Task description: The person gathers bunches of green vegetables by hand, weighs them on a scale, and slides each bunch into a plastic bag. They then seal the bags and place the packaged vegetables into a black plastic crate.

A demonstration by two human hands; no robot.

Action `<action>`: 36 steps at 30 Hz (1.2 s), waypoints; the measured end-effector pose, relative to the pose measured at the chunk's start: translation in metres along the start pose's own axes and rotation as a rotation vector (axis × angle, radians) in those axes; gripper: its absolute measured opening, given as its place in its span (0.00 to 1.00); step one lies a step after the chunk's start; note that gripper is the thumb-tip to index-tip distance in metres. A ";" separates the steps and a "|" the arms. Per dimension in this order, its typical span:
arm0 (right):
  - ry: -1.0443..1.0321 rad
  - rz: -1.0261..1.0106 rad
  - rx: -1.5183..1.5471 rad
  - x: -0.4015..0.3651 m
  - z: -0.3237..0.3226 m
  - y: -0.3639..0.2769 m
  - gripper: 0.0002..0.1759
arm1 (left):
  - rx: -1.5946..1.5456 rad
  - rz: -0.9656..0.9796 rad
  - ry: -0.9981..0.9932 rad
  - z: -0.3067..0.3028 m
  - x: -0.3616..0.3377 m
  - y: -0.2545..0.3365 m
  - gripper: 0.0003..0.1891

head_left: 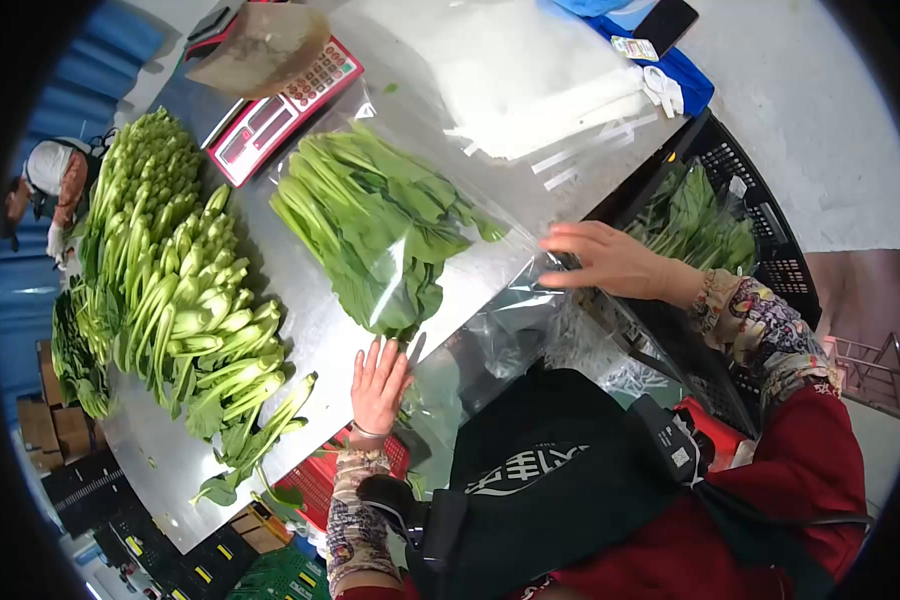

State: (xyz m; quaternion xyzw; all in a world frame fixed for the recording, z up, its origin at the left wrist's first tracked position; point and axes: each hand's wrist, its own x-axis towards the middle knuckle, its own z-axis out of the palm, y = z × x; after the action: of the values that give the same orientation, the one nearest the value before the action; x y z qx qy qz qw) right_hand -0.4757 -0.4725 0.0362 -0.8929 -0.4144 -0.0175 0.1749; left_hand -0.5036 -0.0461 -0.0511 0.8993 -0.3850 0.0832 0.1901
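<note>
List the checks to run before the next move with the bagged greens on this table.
1. Greens covered by the clear bag: ok.
2. Left hand flat at the bag's leaf end: ok.
3. Right hand at the bag's edge, fingers spread: ok.
4. Bag mouth closed: cannot tell.
5. Scale top free: not ok, a brownish sheet lies over it.
6. Loose pile of greens apart from the bag: ok.
</note>
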 end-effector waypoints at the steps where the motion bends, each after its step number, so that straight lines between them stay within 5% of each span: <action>1: -0.003 -0.025 0.027 -0.001 0.004 -0.005 0.23 | 0.004 0.012 -0.037 -0.002 0.001 0.002 0.27; 4: -0.047 -0.053 0.100 -0.002 0.015 -0.012 0.08 | 0.000 0.027 -0.121 -0.005 0.005 0.005 0.23; 8: -0.147 -0.088 0.114 -0.037 -0.009 0.001 0.07 | -0.130 -0.008 -0.161 -0.007 0.003 -0.002 0.24; 15: 0.085 0.250 0.000 -0.022 0.005 0.007 0.28 | -0.069 -0.080 -0.047 0.000 -0.011 -0.006 0.25; 21: 0.106 -0.091 0.076 0.032 0.046 0.036 0.18 | -0.044 0.052 -0.206 -0.018 0.007 -0.003 0.25; 23: 0.135 -0.085 0.330 0.037 0.067 0.044 0.16 | -0.360 -0.178 -0.149 -0.021 0.010 -0.002 0.21; 24: 0.259 0.078 0.412 0.041 0.070 0.035 0.10 | -0.707 -0.532 0.013 -0.002 -0.007 -0.008 0.15; 28: 0.225 0.551 0.777 0.058 0.058 0.009 0.11 | -1.163 -0.947 0.276 -0.013 0.013 -0.013 0.23; 36: 0.353 0.959 1.161 0.071 0.073 -0.015 0.15 | -1.023 -1.103 0.267 -0.029 0.043 -0.030 0.16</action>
State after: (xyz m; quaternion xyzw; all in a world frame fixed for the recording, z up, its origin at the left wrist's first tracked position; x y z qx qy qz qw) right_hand -0.4485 -0.3881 -0.0155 -0.7238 0.1087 0.1381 0.6672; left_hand -0.4522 -0.0432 -0.0203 0.7435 0.1555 -0.1043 0.6419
